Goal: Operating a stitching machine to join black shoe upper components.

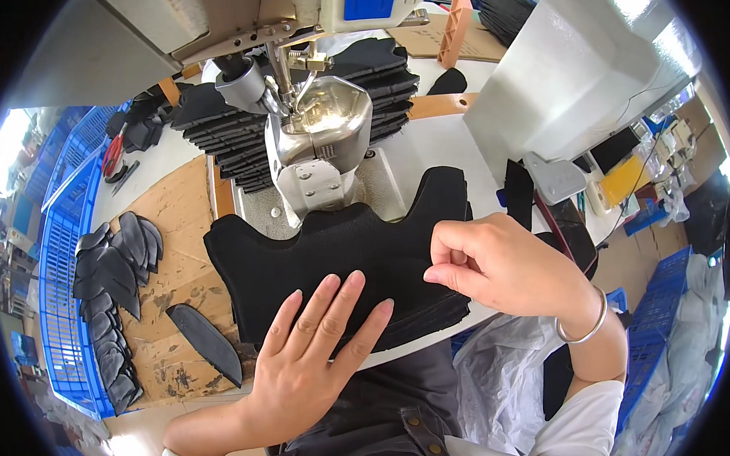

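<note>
A large black fabric panel (340, 259) with a wavy outline is spread flat at the near edge of the counter (432, 142), directly in front of the sewing machine (316, 122). The left hand (312, 347) is laid open and flat on the panel's near part, with its fingers (330, 295) stretched out and pressed to the cloth. The right hand (500, 265) is closed in a pinch at the panel's right edge; the thumb and forefinger are brought together on the border of the fabric (what exactly is caught between them, 1 layer or more, cannot be told). A silver bangle (587, 324) is worn on the right wrist.

Under the panel's right part, further black layers (426, 314) are seen stacked at the counter's near right edge. The machine's shiny metal head is placed just beyond the panel's far edge, its needle area pointed down at the grey base plate (318, 190). Behind the machine, toward the far edge, a tall stack of black cut pieces (370, 83) is kept. To the left, on a worn wooden board (180, 221), a row of small dark leaf-shaped pieces (109, 299) is fanned out along the left edge, and 1 longer dark pointed piece (204, 339) is laid apart nearer the front. Red-handled scissors (112, 156) are left at the far left corner. A blue plastic crate (63, 241) is set beside the counter's left edge.
</note>
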`<state>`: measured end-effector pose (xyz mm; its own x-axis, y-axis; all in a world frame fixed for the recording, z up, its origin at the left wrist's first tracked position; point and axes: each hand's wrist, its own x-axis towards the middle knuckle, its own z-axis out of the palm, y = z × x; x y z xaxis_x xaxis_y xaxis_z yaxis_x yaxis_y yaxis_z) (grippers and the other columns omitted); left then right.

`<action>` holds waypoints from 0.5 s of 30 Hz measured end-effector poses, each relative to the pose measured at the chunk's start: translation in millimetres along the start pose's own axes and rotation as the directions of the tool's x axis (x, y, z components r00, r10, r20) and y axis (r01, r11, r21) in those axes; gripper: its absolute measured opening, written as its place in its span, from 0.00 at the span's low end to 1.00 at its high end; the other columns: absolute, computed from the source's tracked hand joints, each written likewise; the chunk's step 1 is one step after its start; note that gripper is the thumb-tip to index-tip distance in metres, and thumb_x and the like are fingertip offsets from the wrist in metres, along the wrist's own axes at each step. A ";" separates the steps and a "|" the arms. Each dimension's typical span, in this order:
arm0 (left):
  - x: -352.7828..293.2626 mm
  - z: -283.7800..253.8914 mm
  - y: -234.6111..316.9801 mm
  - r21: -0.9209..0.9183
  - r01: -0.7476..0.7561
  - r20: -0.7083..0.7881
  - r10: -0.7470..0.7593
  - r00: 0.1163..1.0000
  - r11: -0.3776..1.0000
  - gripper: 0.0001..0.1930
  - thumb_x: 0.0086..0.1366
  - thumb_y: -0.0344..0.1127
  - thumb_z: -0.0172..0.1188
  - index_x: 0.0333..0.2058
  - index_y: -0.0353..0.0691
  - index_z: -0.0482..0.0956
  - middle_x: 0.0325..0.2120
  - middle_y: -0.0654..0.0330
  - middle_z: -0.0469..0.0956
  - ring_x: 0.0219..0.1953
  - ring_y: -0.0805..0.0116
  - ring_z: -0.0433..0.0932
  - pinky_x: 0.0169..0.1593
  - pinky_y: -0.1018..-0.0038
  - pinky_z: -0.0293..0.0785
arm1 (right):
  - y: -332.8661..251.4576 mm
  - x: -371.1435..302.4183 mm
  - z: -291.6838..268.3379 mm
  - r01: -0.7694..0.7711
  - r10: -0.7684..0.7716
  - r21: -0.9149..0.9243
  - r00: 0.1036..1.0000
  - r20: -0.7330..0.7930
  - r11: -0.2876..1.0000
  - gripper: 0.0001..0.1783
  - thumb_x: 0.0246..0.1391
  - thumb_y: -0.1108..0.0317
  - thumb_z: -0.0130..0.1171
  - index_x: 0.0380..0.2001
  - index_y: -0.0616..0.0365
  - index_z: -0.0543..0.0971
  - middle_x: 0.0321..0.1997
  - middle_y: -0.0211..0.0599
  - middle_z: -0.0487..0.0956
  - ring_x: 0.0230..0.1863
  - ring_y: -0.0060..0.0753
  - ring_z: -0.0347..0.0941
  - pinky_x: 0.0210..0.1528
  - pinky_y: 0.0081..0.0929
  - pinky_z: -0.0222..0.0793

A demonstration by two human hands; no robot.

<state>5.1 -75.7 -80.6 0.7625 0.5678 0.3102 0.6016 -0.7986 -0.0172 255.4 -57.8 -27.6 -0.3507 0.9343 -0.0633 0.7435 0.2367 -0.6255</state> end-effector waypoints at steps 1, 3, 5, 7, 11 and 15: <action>0.1 1.0 -0.3 -0.002 -0.001 -0.001 0.001 1.000 1.000 0.26 0.60 0.33 0.49 0.59 0.56 0.72 0.60 0.54 0.67 0.61 0.60 0.68 0.61 0.63 0.62 | 1.5 -0.4 1.3 0.000 0.000 -0.002 1.000 0.000 1.000 0.12 0.54 0.65 0.60 0.25 0.61 0.72 0.16 0.44 0.74 0.22 0.49 0.73 0.28 0.39 0.67; 1.0 5.3 -1.9 0.012 -0.033 -0.028 0.033 0.999 0.999 0.28 0.54 0.35 0.58 0.58 0.51 0.73 0.60 0.53 0.67 0.60 0.57 0.68 0.61 0.62 0.61 | 3.0 -1.7 4.1 -0.020 0.019 -0.035 1.000 -0.019 0.999 0.11 0.51 0.69 0.64 0.25 0.61 0.72 0.19 0.37 0.75 0.19 0.34 0.71 0.22 0.29 0.62; 2.5 4.9 -3.8 0.039 -0.050 -0.050 0.052 0.997 0.998 0.32 0.48 0.38 0.66 0.56 0.46 0.74 0.59 0.51 0.67 0.60 0.54 0.67 0.62 0.60 0.60 | -11.6 -7.1 9.2 -0.009 -0.022 -0.221 0.990 -0.136 0.975 0.10 0.49 0.69 0.65 0.28 0.60 0.73 0.25 0.38 0.76 0.25 0.36 0.73 0.26 0.31 0.66; 8.2 -0.5 -0.8 -0.012 -0.014 -0.005 0.014 1.000 1.000 0.33 0.49 0.41 0.66 0.56 0.38 0.72 0.58 0.51 0.67 0.58 0.53 0.67 0.61 0.59 0.61 | -23.1 -9.6 19.5 0.003 -0.107 -0.398 0.965 -0.238 0.918 0.12 0.47 0.68 0.66 0.31 0.60 0.75 0.32 0.39 0.78 0.31 0.38 0.76 0.30 0.32 0.69; 19.6 2.0 5.6 -0.018 0.064 -0.023 -0.065 0.998 0.998 0.37 0.48 0.45 0.66 0.55 0.29 0.70 0.59 0.48 0.65 0.60 0.52 0.65 0.62 0.57 0.60 | -18.6 -16.3 44.0 0.287 -0.453 -0.598 0.880 -0.145 0.748 0.26 0.50 0.61 0.62 0.49 0.66 0.74 0.52 0.46 0.75 0.52 0.44 0.73 0.49 0.33 0.72; -1.3 -8.8 3.5 0.239 0.193 -0.004 -0.198 0.980 0.952 0.39 0.48 0.52 0.65 0.51 0.24 0.72 0.55 0.42 0.70 0.60 0.48 0.67 0.65 0.55 0.58 | -5.3 -19.6 45.6 0.227 -0.458 -0.738 0.881 -0.123 0.635 0.26 0.51 0.60 0.61 0.47 0.72 0.75 0.54 0.55 0.74 0.55 0.45 0.73 0.54 0.35 0.71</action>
<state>4.1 -81.0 -72.7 0.6275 0.7136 0.3116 0.7765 -0.6028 -0.1832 232.4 -89.5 -58.5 -0.5790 0.7472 0.3262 0.8131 0.5590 0.1628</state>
